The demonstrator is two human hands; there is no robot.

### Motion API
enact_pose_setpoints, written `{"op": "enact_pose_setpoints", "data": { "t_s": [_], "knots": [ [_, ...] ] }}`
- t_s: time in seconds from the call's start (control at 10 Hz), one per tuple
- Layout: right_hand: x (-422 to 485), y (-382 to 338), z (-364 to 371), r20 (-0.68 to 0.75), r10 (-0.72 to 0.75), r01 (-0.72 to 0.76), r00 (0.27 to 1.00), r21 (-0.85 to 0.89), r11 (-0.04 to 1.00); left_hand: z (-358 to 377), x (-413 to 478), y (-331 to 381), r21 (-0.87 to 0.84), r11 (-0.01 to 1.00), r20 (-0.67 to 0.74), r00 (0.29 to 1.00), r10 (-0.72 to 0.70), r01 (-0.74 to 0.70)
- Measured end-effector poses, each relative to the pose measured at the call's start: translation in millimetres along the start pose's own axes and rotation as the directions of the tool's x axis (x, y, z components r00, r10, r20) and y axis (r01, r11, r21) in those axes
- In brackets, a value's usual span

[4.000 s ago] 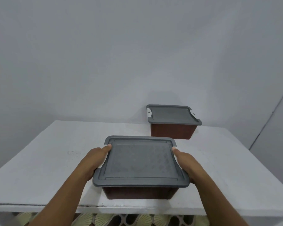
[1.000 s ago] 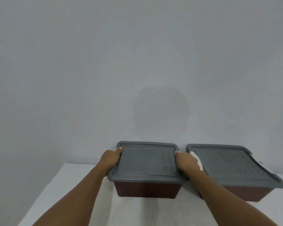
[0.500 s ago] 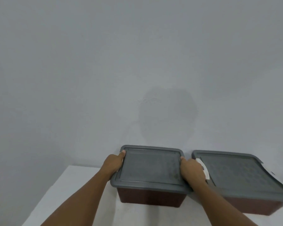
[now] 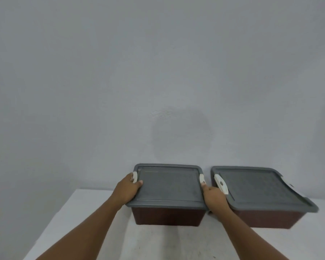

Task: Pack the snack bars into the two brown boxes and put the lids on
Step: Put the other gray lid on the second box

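Two brown boxes stand side by side at the back of the white table, against the wall, each with a grey lid on. My left hand (image 4: 127,189) grips the left edge of the left box (image 4: 167,215), thumb on its grey lid (image 4: 168,185) beside a white latch. My right hand (image 4: 215,198) holds that box's right edge, in the gap between the boxes. The right box (image 4: 266,218) carries its own grey lid (image 4: 259,188) with white latches and nothing touches it. No snack bars are visible; the boxes' insides are hidden.
The white table (image 4: 158,243) reaches toward me below the boxes, its left edge running diagonally at the lower left. A plain grey wall (image 4: 158,81) rises directly behind both boxes.
Four seconds ago the left box sat near the table's front edge; both hands have carried it back beside the right box. In the last second the hands shifted slightly along its sides.
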State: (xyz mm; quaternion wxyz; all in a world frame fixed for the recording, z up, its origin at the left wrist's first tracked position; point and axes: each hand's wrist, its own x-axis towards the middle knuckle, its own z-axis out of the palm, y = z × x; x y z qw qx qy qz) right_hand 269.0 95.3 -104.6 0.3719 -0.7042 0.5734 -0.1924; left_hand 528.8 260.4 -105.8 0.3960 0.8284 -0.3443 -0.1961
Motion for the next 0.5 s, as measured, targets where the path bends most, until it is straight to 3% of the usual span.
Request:
{"op": "enact_pose_setpoints", "data": {
  "t_s": [0.2,0.3,0.4,0.5],
  "knots": [
    [-39,19,-8,0.067,0.029,-0.038,0.997,0.135,0.99,-2,-38,0,0.045,0.999,-0.061,0.998,-0.005,0.008],
    [-63,30,-13,0.134,0.066,-0.082,0.989,0.112,0.99,3,-62,-11,0.02,1.0,-0.162,0.987,0.019,-0.016],
    [-80,43,-24,0.147,0.052,-0.071,0.988,0.131,0.989,7,-93,-8,-0.109,0.994,-0.223,0.974,-0.03,0.006],
    [-98,80,-35,0.23,-0.019,0.02,0.973,0.0,1.0,20,-122,-28,0.017,1.0,-0.272,0.962,-0.018,0.023]
  ]
}}
